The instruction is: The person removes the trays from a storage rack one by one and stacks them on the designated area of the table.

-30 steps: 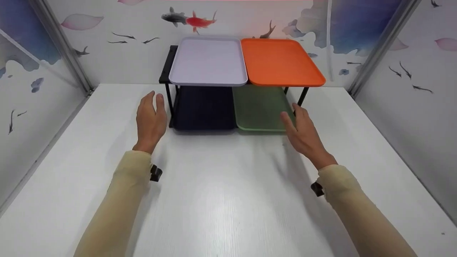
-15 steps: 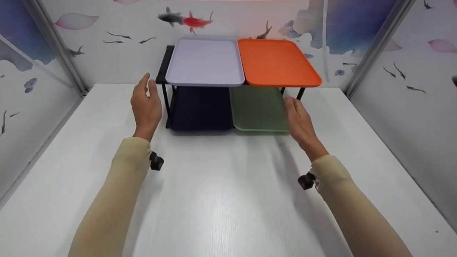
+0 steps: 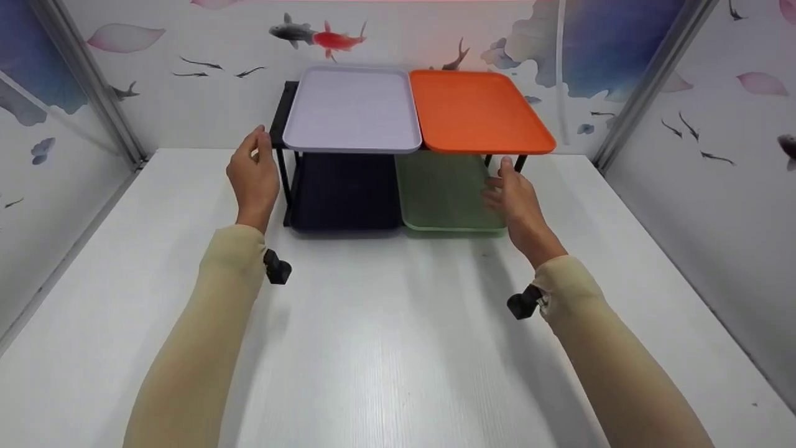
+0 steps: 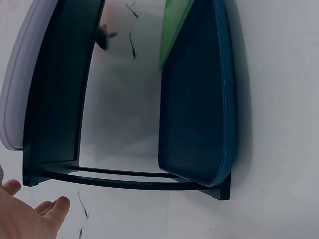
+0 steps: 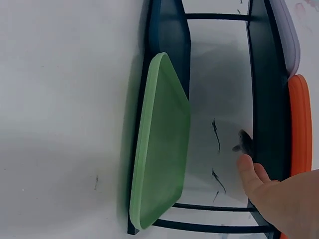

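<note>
A black two-tier rack (image 3: 283, 118) stands at the back of the white table. Its upper tier bears a pale lilac tray (image 3: 353, 111) and an orange tray (image 3: 480, 112); below them lie a dark navy tray (image 3: 347, 193) and a green tray (image 3: 449, 193). Beside the rack's upper left end is my left hand (image 3: 254, 177), fingers loosely bent; the left wrist view shows them just off the rack's end. My right hand (image 3: 522, 202) is at the right end, below the orange tray's front edge, fingers spread inward. Whether it touches the rack is hard to tell.
The white tabletop (image 3: 385, 336) stretches in front of the rack. Printed wall panels (image 3: 205, 106) with fish and petals close in the back and both sides, with grey metal posts (image 3: 99, 93) at the corners.
Both hands have moved forward and up toward the rack's upper ends. The left fingers have bent a little, and the right fingers have spread inward. The trays stay in place on the rack.
</note>
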Motion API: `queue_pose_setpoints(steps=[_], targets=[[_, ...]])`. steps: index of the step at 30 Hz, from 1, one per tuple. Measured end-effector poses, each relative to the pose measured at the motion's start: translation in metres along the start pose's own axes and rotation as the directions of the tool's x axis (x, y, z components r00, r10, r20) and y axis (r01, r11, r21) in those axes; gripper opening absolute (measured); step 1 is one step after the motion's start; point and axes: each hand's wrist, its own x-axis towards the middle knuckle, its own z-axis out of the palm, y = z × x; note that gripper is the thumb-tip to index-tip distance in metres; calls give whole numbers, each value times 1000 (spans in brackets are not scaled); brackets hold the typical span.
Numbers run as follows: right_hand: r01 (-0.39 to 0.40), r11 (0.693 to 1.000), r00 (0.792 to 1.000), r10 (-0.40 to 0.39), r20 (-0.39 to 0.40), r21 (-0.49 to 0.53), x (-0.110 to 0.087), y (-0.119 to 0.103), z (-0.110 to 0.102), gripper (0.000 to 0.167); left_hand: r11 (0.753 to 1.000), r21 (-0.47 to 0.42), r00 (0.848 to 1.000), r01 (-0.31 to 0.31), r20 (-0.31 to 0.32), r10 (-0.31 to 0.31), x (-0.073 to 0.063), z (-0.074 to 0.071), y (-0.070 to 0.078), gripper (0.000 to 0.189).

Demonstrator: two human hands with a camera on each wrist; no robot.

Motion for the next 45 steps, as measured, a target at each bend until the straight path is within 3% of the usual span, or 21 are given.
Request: queue_pose_setpoints(steps=[13,23,41,45], targets=[[-66,976,998,64,18,207,9,-13,5,76,999,-1,999,35,-4,-35,7,0,-6,38],[-83,938,995,97,-24,337,17,-15,7,70,999,-33,1000,-3,-12,3,9,3,-6,35],[-45,919,998,61,-29,391,24,-18,0,59,998,-28,999,47,16,-47,10,7,-9,36],[-29,925,996,58,-64,380,26,-18,-2,57,998,-33,999,53,16,-52,10,8,-9,36]])
